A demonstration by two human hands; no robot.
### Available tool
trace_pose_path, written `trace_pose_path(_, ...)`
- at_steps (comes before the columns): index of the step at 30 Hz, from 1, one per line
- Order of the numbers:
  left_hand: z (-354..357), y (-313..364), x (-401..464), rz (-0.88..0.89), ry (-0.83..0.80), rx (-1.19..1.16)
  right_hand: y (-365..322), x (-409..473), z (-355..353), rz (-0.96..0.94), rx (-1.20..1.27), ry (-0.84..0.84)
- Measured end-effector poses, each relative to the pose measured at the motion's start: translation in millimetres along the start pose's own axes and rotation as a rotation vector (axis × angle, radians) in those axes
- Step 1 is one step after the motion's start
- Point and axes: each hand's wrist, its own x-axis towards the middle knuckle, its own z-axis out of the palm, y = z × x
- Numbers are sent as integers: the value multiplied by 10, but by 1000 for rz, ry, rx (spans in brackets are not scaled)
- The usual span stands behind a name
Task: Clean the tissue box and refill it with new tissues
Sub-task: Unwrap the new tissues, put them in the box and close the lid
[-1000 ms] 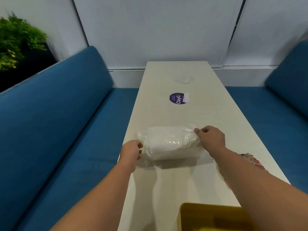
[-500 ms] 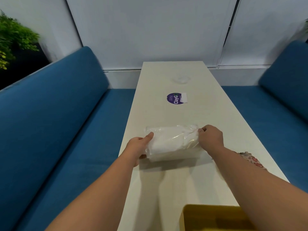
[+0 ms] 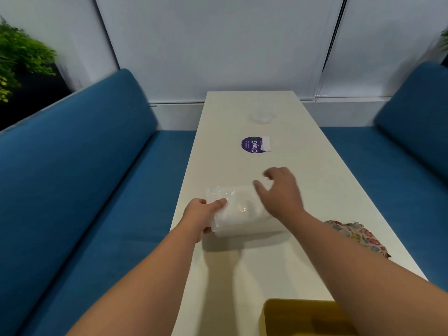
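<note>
A pack of white tissues [image 3: 238, 212] in clear plastic wrap lies on the long white table [image 3: 303, 180], near its left edge. My left hand [image 3: 202, 215] grips the pack's left end, thumb on top. My right hand [image 3: 281, 192] hovers over the pack's right end with fingers spread, holding nothing. The yellow tissue box [image 3: 303, 317] stands open at the near edge of the table, partly behind my right forearm.
A floral patterned cloth [image 3: 358, 236] lies on the table to the right of my right arm. A purple round sticker [image 3: 253, 144] and a crumpled clear plastic piece [image 3: 263, 116] sit farther along. Blue sofas [image 3: 72, 190] flank both sides.
My right hand has let go of the pack's right end and lifted with fingers open. My left hand moved from pinching the wrap to gripping the left end.
</note>
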Motion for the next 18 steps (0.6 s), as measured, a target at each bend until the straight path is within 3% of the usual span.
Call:
trace_pose_path(4, 10, -1, -4, 0, -1, -17, -493, 19, 275, 26, -73, -383)
trace_pose_path(10, -46, -21, 17, -14, -69, -83, -549, 37, 429, 116, -152, -448)
trace_pose_path(13, -98, 26, -36, -100, -102, -268, -500, 96, 371, 175, 40, -472)
trace_pose_path(18, -45, 35, -77, -109, -71, -268, -479, 119, 304, 247, 309, -467)
